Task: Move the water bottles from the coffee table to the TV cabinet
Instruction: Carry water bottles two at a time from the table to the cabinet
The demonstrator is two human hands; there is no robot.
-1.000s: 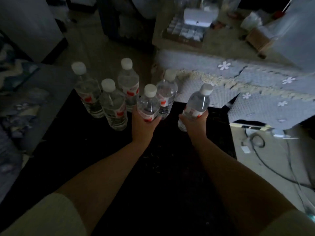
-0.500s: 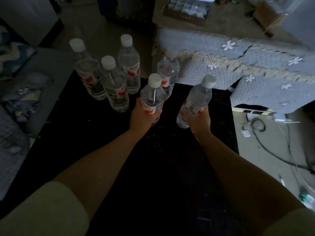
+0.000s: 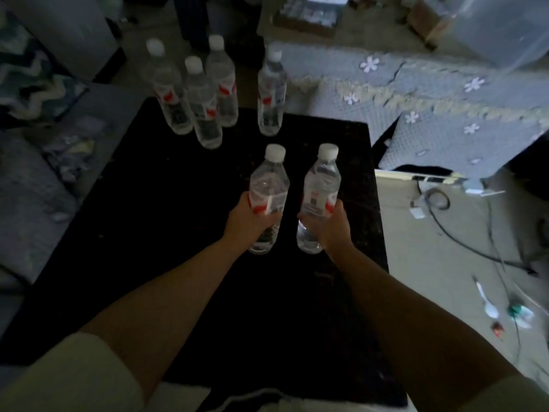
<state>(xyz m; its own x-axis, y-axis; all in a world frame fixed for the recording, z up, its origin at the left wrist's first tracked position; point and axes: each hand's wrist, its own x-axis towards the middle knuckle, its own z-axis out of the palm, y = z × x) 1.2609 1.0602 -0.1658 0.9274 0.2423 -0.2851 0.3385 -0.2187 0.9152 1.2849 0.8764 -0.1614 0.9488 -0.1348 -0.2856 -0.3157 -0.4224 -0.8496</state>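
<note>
My left hand (image 3: 248,226) grips a clear water bottle (image 3: 269,185) with a white cap and red label, lifted above the black coffee table (image 3: 166,233). My right hand (image 3: 329,228) grips a second such bottle (image 3: 320,185) just to its right. Both bottles are upright and close together over the table's middle. Several more bottles stand at the table's far edge: a cluster of three (image 3: 202,96) on the left and a single one (image 3: 271,93) beside them.
A sofa (image 3: 445,96) with a grey flowered cover lies past the table's far right corner. Cables (image 3: 463,242) and small litter lie on the pale floor at the right. Grey cushions and crumpled cloth (image 3: 68,156) are at the left. A cluttered surface (image 3: 309,16) sits at the back.
Both hands have pulled their bottles back toward me, away from the standing group, and brought them closer together. The view has shifted backward, showing more of the table.
</note>
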